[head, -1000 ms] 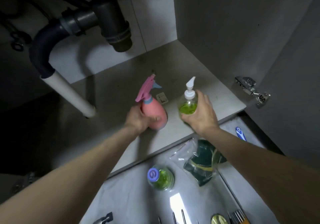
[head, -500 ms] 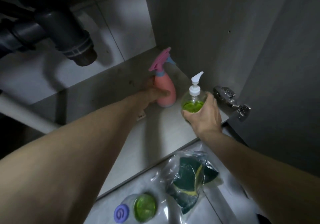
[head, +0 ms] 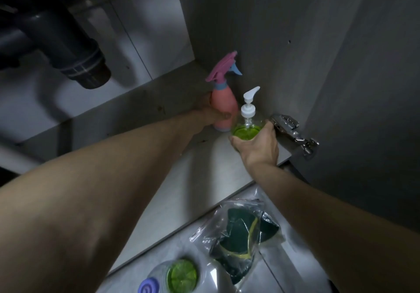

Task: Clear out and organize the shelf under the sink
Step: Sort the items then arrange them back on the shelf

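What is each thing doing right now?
Pink plastic spray bottle: upright on shelf, held by left hand.
Clear pump bottle of green liquid: upright, held by right hand.
Clear plastic bag of dark green sponges: lying on floor.
Metal cabinet hinge: opened out.

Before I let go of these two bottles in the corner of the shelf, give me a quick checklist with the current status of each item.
1. Left hand grips the pink spray bottle: ok.
2. Right hand holds the green soap pump bottle: ok.
3. Spray bottle upright, base on the shelf: ok.
4. Pump bottle resting flat on the shelf: cannot tell, its base is hidden by the hand.
5. Pump bottle clear of the door hinge: ok, though the fingers are close to it.
6. Both caps closed tight: cannot tell.
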`<act>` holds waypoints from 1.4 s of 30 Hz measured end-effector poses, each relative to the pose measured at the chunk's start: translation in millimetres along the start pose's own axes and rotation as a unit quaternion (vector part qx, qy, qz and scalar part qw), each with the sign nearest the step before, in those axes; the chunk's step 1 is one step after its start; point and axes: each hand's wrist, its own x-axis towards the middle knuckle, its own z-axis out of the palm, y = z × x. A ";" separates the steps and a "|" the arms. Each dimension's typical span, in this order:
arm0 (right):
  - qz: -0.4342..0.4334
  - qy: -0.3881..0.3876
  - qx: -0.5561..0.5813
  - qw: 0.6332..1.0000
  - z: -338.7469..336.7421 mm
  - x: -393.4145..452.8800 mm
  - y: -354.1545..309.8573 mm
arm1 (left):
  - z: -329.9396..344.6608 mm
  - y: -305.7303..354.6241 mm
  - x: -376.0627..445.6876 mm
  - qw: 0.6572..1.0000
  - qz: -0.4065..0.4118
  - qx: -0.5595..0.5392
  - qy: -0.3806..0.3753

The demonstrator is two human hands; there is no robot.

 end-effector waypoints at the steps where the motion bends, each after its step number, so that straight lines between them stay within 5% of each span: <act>1: 0.003 -0.005 0.002 1.000 0.6 0.4 -0.2 | 0.0 -1.8 -3.0 1.000 -0.006 0.016 -0.002; 10: 0.030 0.004 -0.040 0.999 0.1 -15.3 9.5 | -22.8 -38.4 -112.9 0.995 -0.038 0.067 0.056; 15: -0.028 0.028 -0.064 0.997 1.5 -60.9 31.1 | -54.5 -68.8 -221.7 0.967 -0.015 0.250 0.047; 18: -0.139 -0.041 -0.054 0.988 3.0 -105.9 49.7 | -58.7 -78.5 -279.1 0.945 -0.040 0.322 0.038; 23: -0.277 -0.228 -0.133 0.924 1.2 -173.7 75.5 | -40.3 -109.0 -332.4 0.860 -0.101 0.497 -0.055; 30: -0.261 -0.446 -0.163 0.841 -8.2 -222.0 89.3 | -41.5 -107.0 -341.0 0.923 -0.064 0.379 0.014; 34: -0.241 -0.375 -0.143 0.884 -19.7 -212.1 79.0 | -45.0 -74.8 -324.4 0.952 0.003 0.304 0.044; 38: -0.259 -0.195 -0.108 0.940 -44.4 -171.6 58.6 | -44.1 -50.6 -298.7 0.990 0.012 0.069 0.120; 42: -0.152 -0.054 -0.060 0.985 -68.8 -116.3 38.8 | -39.2 -62.5 -281.3 0.988 -0.036 0.097 0.116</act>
